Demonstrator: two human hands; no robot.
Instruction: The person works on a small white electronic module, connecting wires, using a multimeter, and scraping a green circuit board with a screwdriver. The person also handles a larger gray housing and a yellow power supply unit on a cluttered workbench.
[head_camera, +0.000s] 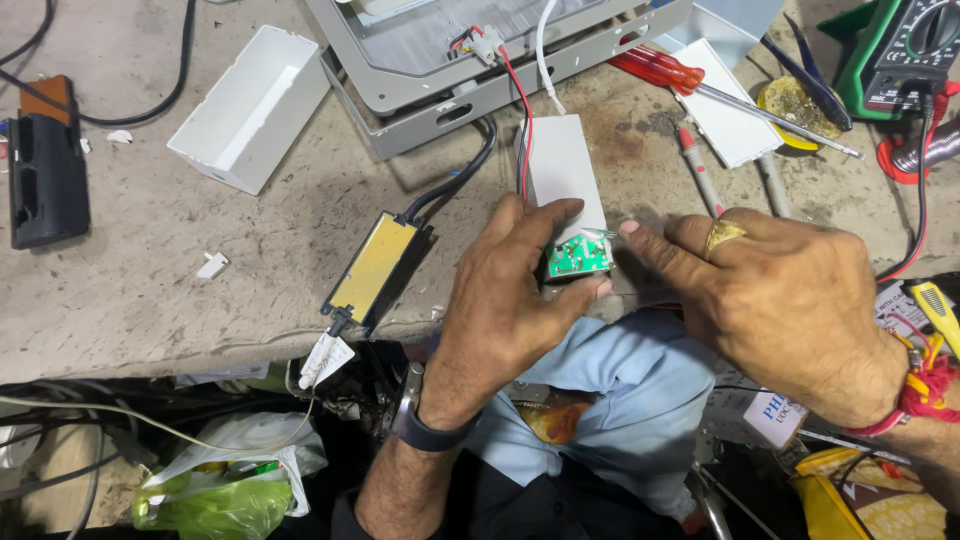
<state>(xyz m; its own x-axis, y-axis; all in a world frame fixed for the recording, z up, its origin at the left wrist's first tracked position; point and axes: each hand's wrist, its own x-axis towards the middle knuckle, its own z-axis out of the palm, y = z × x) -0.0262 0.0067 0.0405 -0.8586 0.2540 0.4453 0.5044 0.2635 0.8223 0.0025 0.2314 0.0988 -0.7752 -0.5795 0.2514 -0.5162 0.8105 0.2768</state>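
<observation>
Far left on the worn bench (150, 300) lies a black battery-like block (45, 175), then an empty white plastic cover (250, 105), then a flat driver module with a yellow face (375, 265) whose black cable runs up toward the grey metal frame (470, 85). Next comes the left hand (510, 290): its thumb and fingers are pinched on the near end of a white driver case (560, 170), right where a small green circuit board (578, 257) pokes out. The case's long axis runs away from the person, toward the frame (red and white wires leave its far end). Just right of the board, the right hand (790, 300) comes in from the side, index finger stretched out with its tip close beside the board's edge, other fingers loosely curled, holding nothing. The left hand is nearer, already on it. Farther right lie a red-handled screwdriver (680, 75) and a green multimeter (905, 50).
</observation>
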